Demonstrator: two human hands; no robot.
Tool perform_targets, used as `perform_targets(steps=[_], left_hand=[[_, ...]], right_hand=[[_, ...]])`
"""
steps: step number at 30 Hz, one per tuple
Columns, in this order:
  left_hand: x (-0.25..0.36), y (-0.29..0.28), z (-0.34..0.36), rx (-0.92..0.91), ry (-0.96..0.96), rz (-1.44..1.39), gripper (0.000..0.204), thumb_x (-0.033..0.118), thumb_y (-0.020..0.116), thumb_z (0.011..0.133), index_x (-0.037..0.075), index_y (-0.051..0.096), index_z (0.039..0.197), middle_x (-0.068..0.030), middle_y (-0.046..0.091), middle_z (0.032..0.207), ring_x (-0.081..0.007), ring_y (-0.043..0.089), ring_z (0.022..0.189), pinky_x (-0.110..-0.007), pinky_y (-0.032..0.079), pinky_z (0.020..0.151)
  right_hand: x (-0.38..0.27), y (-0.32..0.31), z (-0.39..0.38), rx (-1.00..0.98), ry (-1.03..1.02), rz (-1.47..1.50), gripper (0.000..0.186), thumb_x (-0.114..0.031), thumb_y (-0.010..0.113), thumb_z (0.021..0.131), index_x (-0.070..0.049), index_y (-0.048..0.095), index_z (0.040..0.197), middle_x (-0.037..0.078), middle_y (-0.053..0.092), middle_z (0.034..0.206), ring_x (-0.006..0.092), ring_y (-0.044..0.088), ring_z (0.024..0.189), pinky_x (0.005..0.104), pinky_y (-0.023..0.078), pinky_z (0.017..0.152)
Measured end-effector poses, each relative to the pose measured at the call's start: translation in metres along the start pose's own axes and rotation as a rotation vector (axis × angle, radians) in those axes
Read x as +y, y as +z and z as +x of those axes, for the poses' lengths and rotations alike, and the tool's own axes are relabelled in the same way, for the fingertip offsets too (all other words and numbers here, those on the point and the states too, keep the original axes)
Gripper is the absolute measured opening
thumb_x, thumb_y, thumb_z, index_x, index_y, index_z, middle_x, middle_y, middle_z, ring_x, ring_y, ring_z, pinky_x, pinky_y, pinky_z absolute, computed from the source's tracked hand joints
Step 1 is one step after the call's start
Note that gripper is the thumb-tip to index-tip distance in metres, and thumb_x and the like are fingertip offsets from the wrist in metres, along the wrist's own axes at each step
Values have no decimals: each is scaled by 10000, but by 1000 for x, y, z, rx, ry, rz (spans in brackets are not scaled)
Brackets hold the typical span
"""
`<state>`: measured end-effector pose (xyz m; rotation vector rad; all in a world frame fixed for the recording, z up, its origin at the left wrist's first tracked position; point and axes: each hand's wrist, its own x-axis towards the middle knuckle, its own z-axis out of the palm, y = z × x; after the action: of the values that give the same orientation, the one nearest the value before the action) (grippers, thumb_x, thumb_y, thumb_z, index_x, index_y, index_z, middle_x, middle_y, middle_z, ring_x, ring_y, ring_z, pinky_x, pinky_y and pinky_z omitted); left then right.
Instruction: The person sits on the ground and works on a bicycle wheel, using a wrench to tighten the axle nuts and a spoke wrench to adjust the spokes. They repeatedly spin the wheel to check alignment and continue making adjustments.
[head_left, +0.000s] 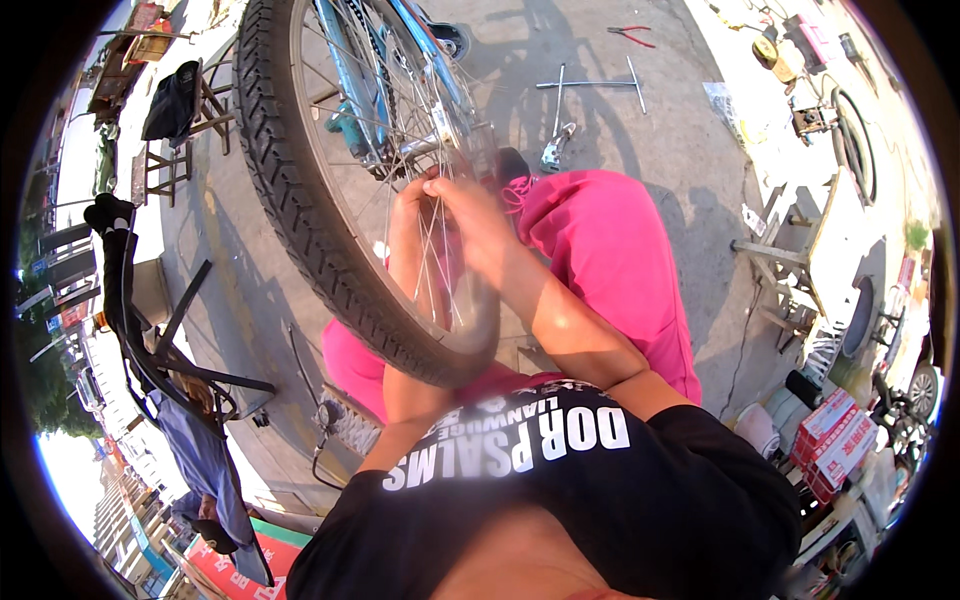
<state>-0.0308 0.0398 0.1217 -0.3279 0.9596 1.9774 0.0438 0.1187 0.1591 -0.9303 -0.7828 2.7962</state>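
Observation:
A bicycle wheel [310,215] with a knobby black tyre stands upright in front of me, its rim near my lap. It belongs to a bicycle with a light blue frame [421,38]. Both hands meet at the spokes just below the hub [418,148]. My left hand [407,212], partly behind the spokes, has its fingers curled in by them. From the right side my right hand [466,208] pinches at the spokes, thumb toward the left fingers. The exact spot between the fingertips is too small to make out. Thin spokes [446,262] run down past both wrists.
Red-handled pliers [632,37], a metal T-handle wrench [592,85] and another metal tool [557,150] lie on the concrete beyond. A wooden stool [790,257] and red-and-white boxes [835,440] stand right. At left are a dark bag [172,105] on a stool and another person [205,455].

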Motion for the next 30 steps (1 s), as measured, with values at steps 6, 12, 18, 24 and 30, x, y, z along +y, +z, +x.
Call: perform_targets(steps=[6, 12, 18, 24, 30], left_hand=[[9, 15, 0, 58, 10, 29, 297, 133, 509, 832, 23, 505, 1108, -107, 610, 901, -210, 608, 765, -319, 510, 691], [10, 25, -10, 116, 91, 231, 212, 185, 499, 837, 41, 561, 980, -80, 618, 834, -186, 598, 714, -304, 496, 666], [12, 28, -21, 115, 72, 183, 193, 168, 512, 830, 22, 584, 933, -82, 623, 882, -168, 588, 802, -290, 463, 717], [10, 24, -14, 45, 119, 174, 203, 135, 493, 820, 11, 566, 964, -90, 614, 924, -169, 577, 841, -287, 454, 739], [1, 18, -5, 21, 113, 140, 223, 102, 473, 811, 0, 548, 994, -98, 605, 965, -169, 565, 879, -283, 445, 762]], right_hand=[[-16, 4, 1, -42, -65, -44, 116, -142, 590, 827, -38, 596, 879, 10, 565, 811, 81, 500, 759, 247, 377, 695], [-5, 5, 8, -11, -106, -11, 141, -155, 605, 805, -28, 597, 865, 16, 564, 794, 91, 503, 739, 261, 385, 665], [0, -3, 16, -42, -56, -90, 210, -202, 633, 800, -48, 601, 938, 17, 568, 863, 107, 500, 830, 279, 379, 732], [-3, -5, 10, -67, -63, -134, 246, -228, 625, 803, -32, 607, 951, 24, 574, 897, 120, 506, 840, 287, 386, 737], [-7, -8, 5, -87, -86, -168, 234, -255, 588, 860, -33, 616, 930, 30, 600, 876, 116, 534, 817, 268, 411, 723]])
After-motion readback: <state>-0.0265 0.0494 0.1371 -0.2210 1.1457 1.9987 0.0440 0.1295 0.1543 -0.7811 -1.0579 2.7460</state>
